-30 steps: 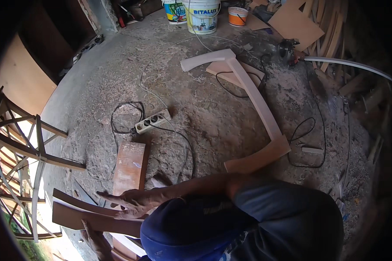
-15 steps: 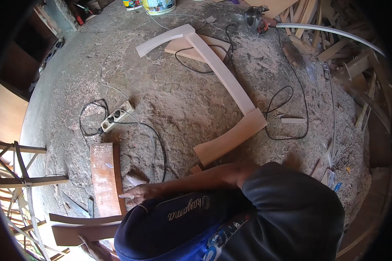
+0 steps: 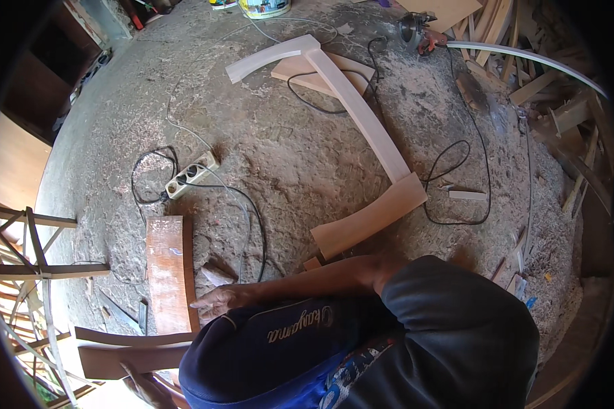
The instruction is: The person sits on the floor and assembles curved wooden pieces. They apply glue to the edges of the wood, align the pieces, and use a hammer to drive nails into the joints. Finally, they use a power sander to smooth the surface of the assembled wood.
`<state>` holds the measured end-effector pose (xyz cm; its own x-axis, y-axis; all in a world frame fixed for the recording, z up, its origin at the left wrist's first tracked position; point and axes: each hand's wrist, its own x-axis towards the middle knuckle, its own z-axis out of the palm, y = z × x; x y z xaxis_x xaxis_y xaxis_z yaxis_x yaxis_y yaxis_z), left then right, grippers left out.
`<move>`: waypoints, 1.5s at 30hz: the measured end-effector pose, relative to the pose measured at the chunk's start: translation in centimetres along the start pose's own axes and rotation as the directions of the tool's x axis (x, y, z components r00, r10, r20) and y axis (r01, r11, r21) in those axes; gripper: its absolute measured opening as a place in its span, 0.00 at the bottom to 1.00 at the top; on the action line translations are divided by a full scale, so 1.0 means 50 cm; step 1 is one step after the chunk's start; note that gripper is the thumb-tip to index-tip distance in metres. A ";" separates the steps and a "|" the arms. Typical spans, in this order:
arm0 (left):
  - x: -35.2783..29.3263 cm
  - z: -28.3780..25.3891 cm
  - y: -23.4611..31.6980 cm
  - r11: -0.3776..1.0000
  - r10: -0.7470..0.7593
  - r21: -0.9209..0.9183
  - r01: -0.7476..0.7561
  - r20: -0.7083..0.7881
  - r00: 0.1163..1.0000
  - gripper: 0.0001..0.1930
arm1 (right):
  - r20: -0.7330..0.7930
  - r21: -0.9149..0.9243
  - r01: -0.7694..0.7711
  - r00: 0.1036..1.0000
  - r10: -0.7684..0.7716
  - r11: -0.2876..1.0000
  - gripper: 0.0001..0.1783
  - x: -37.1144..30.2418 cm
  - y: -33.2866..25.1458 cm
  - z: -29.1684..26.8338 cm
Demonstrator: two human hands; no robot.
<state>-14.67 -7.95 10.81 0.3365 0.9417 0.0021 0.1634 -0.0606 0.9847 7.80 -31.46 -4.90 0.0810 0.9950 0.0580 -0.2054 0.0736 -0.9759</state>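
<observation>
At the lower left, my left hand (image 3: 145, 387) grips a curved brown wooden piece (image 3: 126, 353) from its near side. This piece lies crosswise against the near end of a reddish-brown wooden board (image 3: 170, 273), which has pale worn patches on its face. Stretching across from the right, my right arm passes beyond my knee, and my right hand (image 3: 218, 300) has its fingers extended to the board's right edge. They appear to touch that edge; the knee covers part of the hand. Whatever lies where the two wooden pieces meet my leg is hidden.
A pale wooden frame with curved ends (image 3: 355, 119) lies ahead over a flat board (image 3: 286, 71). Left of it sits a power strip (image 3: 192, 175) with dark cables. A circular power saw (image 3: 419, 34) and scrap wood (image 3: 498, 41) are far right. Slatted woodwork (image 3: 41, 269) stands left.
The whole view has shifted slightly, so floor objects appear a little farther right. Both hands stay at their wooden pieces with hardly any movement.
</observation>
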 end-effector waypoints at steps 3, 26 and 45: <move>0.056 -0.072 -0.044 0.998 -0.062 0.009 0.061 0.071 0.996 0.30 | -0.009 0.030 0.026 1.000 -0.026 0.999 0.38 -0.002 0.000 0.003; -0.034 0.024 0.033 0.972 0.121 0.158 -0.171 0.285 0.951 0.20 | -0.039 -0.216 0.015 0.999 -0.024 0.976 0.35 0.114 -0.225 0.006; 0.051 0.049 0.044 0.958 0.053 -0.286 -0.028 0.081 0.995 0.20 | 0.119 -0.625 0.163 0.986 -0.113 0.764 0.47 0.262 -0.238 0.111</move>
<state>-11.20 -6.48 12.54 0.4188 0.9072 0.0406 -0.1179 0.0100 0.9930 5.89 -18.92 8.62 -0.0124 0.9812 0.1927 0.4656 0.1762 -0.8673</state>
